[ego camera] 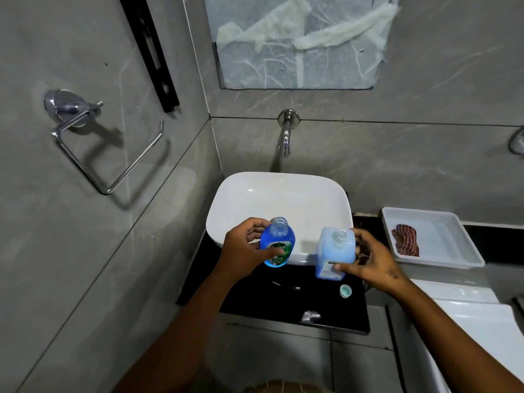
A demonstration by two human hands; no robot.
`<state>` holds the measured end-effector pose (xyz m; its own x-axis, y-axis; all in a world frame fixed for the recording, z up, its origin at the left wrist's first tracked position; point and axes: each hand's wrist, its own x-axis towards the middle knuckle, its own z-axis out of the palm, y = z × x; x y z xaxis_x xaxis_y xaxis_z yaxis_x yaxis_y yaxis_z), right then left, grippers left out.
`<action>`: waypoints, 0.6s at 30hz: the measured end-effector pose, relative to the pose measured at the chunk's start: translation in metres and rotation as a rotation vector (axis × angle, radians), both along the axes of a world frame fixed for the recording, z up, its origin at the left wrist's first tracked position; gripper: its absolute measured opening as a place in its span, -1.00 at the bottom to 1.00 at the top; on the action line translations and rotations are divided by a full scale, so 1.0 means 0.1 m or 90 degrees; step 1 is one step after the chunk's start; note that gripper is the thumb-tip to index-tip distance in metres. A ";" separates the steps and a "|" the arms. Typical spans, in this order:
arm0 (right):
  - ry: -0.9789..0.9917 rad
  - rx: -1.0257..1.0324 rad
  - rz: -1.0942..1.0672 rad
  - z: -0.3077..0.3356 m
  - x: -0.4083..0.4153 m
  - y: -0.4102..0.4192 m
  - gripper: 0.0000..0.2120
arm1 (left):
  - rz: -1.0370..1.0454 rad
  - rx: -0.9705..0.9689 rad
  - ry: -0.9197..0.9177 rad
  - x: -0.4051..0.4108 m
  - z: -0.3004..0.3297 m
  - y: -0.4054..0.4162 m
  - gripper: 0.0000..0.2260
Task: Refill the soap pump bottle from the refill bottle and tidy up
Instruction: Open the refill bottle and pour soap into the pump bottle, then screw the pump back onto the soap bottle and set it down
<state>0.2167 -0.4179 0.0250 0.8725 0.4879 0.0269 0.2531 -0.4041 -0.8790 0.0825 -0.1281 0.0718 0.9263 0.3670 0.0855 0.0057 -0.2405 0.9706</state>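
both bottles uncapped, pouring not begun: left hand (pixel 243 251) grips the soap bottle (pixel 277 242); right hand (pixel 371 258) clasps the refill bottle (pixel 334 252); cap (pixel 345 291) lies near, pump unseen.

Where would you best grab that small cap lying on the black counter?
Pinch the cap by its round outer rim, coming straight down from above. It seems to lie with its open side up on the counter, with free space around it. The right hand, now on the square bottle, is nearest.
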 end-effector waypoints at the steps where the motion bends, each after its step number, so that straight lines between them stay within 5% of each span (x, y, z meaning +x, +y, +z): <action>1: 0.009 -0.009 0.010 -0.01 -0.03 -0.02 -0.27 | -0.001 0.000 -0.001 -0.01 -0.01 0.00 -0.54; 18: 0.113 -0.084 0.072 -0.63 -0.30 -0.02 -0.29 | -0.035 0.006 0.001 -0.15 -0.11 0.00 -0.55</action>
<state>0.1863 -0.4194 -0.0382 0.7972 0.5725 -0.1918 0.1504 -0.4959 -0.8552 0.0676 -0.1281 0.0613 0.9451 0.3148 0.0880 -0.0070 -0.2496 0.9683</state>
